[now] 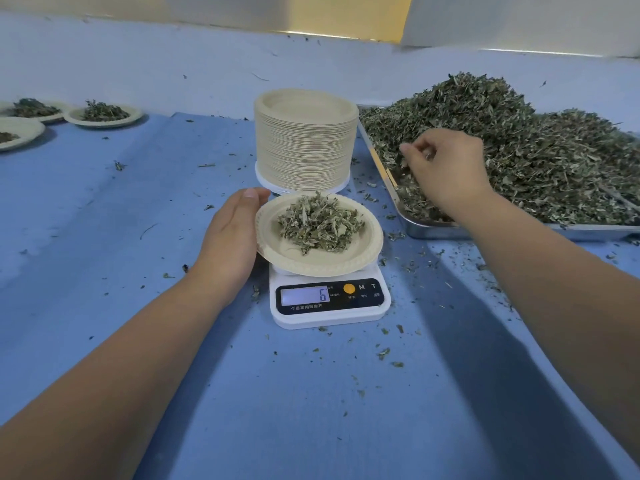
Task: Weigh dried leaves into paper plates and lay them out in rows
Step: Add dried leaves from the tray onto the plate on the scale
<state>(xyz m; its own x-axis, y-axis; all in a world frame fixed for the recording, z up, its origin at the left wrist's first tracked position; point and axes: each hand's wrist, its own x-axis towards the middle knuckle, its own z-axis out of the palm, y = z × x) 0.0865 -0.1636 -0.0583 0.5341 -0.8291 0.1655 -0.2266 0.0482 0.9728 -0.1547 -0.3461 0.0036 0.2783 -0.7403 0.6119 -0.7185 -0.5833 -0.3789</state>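
Observation:
A paper plate (332,263) with a small heap of dried leaves (318,225) sits on a white kitchen scale (330,306) whose display reads 6. My left hand (230,237) lies against the plate's left rim, thumb at its far edge, fingers hidden under it. My right hand (446,171) hovers over the near left part of the big leaf pile (526,150) in a metal tray (485,232), its fingers curled; whether they pinch leaves is hidden. A tall stack of empty plates (306,140) stands just behind the scale.
Filled plates (104,114) lie at the far left on the blue table cover (311,410). Loose leaf crumbs are scattered around the scale and the tray. A pale wall runs along the back.

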